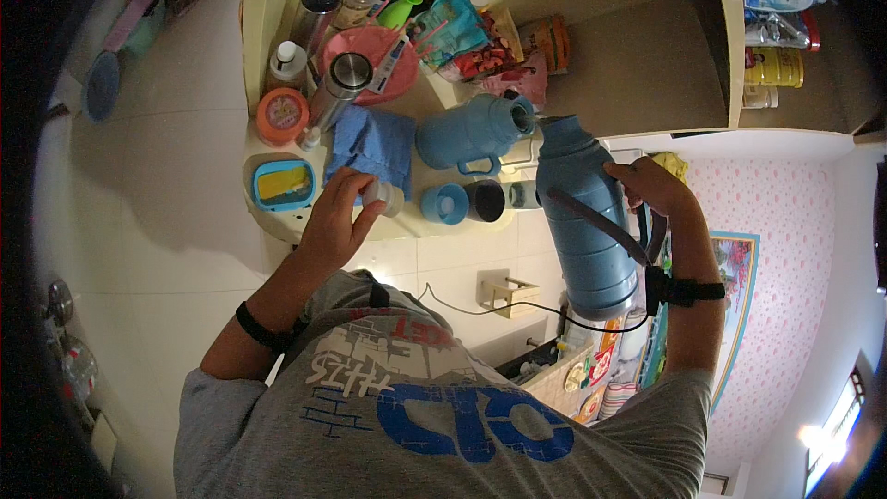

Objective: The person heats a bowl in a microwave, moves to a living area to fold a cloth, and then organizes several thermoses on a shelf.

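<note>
My right hand (648, 187) grips a large blue thermos flask (589, 222) at its handle side and holds it off the counter. The flask is tipped, its mouth close to the open mouth of a second blue thermos flask (468, 132). That one stands on the counter, its handle towards me. Whether water runs between the mouths is hard to make out. Between the fingers of my left hand (336, 218) is a small whitish stopper (383, 198). A folded blue cloth (371, 145) lies just beyond that hand. Beside the standing flask are a light-blue cup-shaped lid (443, 204) and a dark cup (484, 201).
A clear glass (521, 195) stands near the counter edge, below the flasks. At left is a blue box with a yellow sponge (283, 184). Behind are an orange-lidded jar (283, 116), a steel vacuum bottle (339, 86) and a pink basket (409, 76). A black cable (485, 310) hangs from my right wrist strap.
</note>
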`<state>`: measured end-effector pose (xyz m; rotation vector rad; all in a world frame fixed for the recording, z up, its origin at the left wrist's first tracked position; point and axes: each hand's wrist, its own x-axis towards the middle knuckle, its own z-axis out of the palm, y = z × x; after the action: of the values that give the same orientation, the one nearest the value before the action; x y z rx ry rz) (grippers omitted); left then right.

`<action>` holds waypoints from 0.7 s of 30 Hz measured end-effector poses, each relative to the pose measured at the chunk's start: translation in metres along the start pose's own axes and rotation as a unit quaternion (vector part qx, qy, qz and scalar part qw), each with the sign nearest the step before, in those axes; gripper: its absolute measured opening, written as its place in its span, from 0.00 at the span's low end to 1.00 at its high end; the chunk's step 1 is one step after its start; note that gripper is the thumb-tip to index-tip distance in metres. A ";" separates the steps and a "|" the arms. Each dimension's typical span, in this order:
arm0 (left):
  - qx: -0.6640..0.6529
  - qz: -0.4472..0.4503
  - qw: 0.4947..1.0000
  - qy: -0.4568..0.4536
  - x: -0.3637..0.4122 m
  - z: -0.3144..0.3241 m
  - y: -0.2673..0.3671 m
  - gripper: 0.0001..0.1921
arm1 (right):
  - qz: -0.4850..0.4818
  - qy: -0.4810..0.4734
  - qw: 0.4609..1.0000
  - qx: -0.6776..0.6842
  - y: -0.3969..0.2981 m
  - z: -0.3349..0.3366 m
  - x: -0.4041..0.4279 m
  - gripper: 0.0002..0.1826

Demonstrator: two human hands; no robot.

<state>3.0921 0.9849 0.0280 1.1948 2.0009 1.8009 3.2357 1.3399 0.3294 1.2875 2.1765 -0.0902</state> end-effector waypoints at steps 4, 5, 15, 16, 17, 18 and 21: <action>-0.001 0.003 1.000 0.006 0.001 0.000 0.002 0.17 | -0.001 -0.005 1.000 0.013 0.002 -0.001 0.001 0.34; -0.001 0.002 1.000 0.004 0.001 -0.001 0.002 0.17 | -0.002 -0.004 1.000 0.015 0.001 -0.001 0.001 0.33; -0.002 0.007 1.000 0.008 0.001 0.000 0.003 0.16 | -0.009 0.004 1.000 0.010 0.000 -0.002 0.002 0.33; -0.001 0.007 1.000 0.009 0.001 -0.001 0.002 0.16 | -0.008 0.007 1.000 0.001 -0.003 -0.002 0.001 0.34; 0.000 0.001 1.000 0.004 0.001 -0.001 0.001 0.16 | -0.008 0.011 1.000 -0.008 -0.005 -0.003 0.001 0.34; -0.001 -0.003 1.000 -0.002 0.001 -0.001 0.000 0.16 | -0.007 0.011 1.000 -0.008 -0.004 -0.003 0.001 0.34; -0.012 0.000 1.000 -0.001 0.001 0.000 0.001 0.17 | -0.004 -0.004 1.000 -0.010 -0.001 -0.005 0.003 0.34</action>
<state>3.0918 0.9853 0.0295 1.1890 1.9737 1.8172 3.2317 1.3431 0.3319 1.2652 2.1712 -0.0753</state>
